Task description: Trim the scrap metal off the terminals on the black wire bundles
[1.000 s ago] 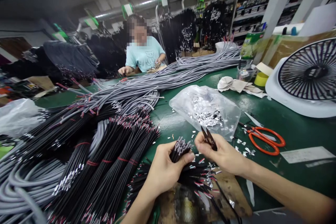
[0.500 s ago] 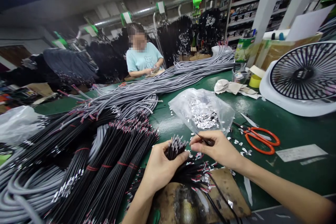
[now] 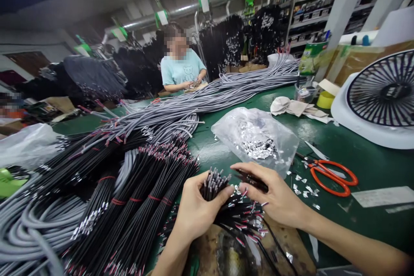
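My left hand [image 3: 196, 209] is wrapped round an upright bundle of black cables [image 3: 214, 184], whose grey cut tips stick up above thumb and fingers. Just right of it, my right hand [image 3: 280, 200] has thumb and forefinger apart. A slim dark tool [image 3: 252, 180], perhaps tweezers, lies within that hand; its ends are partly hidden. Beneath both hands spread more black cables [image 3: 241, 215] with red and white wire ends, over a worn brown board [image 3: 299, 246]. Behind the right hand lies a clear plastic bag [image 3: 226, 127] with small silver metal pieces [image 3: 260, 148].
Red-banded bundles of black cables [image 3: 139, 211] fill the left side, with long grey cables [image 3: 207, 99] across the back. Orange-handled scissors [image 3: 349, 174], scattered silver bits [image 3: 310, 190] and a white fan [image 3: 365, 127] are at right. Another person [image 3: 183, 71] sits opposite.
The thumb and forefinger of my right hand have parted, and the dark tool now lies deeper in that hand. My left hand keeps its hold on the bundle. The view has shifted slightly left.
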`<act>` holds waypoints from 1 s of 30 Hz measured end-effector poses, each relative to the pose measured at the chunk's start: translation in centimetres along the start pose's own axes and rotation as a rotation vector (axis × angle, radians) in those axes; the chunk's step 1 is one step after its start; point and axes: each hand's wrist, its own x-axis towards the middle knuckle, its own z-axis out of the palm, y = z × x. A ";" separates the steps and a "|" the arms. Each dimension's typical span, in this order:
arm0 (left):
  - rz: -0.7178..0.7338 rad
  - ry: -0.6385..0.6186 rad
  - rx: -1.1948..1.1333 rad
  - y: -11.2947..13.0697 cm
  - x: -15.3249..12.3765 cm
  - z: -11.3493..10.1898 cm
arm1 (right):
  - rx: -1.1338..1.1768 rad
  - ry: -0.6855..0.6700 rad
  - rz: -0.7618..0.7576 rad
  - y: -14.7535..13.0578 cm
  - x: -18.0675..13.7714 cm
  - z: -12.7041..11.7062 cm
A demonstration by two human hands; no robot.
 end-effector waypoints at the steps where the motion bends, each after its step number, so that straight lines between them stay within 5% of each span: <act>1: 0.013 0.011 0.003 0.0 0.0 0.0 | -0.007 -0.009 -0.033 0.0 -0.1 0.1; 6: 0.079 0.012 0.024 -0.2 -0.2 0.2 | 0.024 -0.005 -0.160 -0.1 -0.4 0.4; 19: -0.004 0.053 0.040 -0.6 0.0 0.1 | -0.007 0.031 -0.138 -0.3 -0.3 0.1; 30: -0.016 -0.121 0.008 0.2 -0.4 0.0 | 0.099 0.073 -0.045 -0.2 -0.3 0.0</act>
